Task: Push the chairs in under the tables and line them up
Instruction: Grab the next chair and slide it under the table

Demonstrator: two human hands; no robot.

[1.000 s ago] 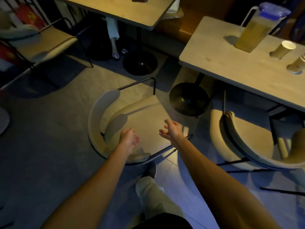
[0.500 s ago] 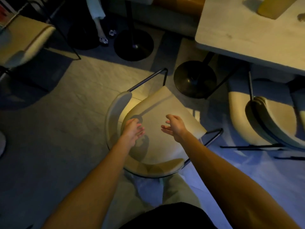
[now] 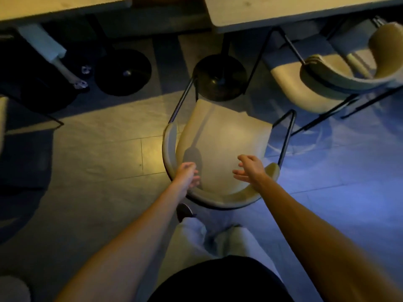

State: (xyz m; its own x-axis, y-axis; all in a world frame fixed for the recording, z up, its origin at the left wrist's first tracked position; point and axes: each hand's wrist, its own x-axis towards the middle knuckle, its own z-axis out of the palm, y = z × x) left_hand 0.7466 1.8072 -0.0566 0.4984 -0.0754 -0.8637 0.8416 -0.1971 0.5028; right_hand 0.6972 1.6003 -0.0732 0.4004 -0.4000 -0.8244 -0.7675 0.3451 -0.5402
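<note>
Both arms reach down, the left hand (image 3: 188,173) curled at the chair (image 3: 220,149) backrest, grip unclear, the right hand (image 3: 250,168) spread above the seat, chair on dim tiled floor (image 3: 98,153) short of the table (image 3: 283,12).

Below me the grey tiled floor (image 3: 98,153) carries the cream chair (image 3: 222,136) in front of me, a second cream chair (image 3: 327,81) at right, and two round black worktop bases (image 3: 220,77) (image 3: 124,75) farther ahead.
</note>
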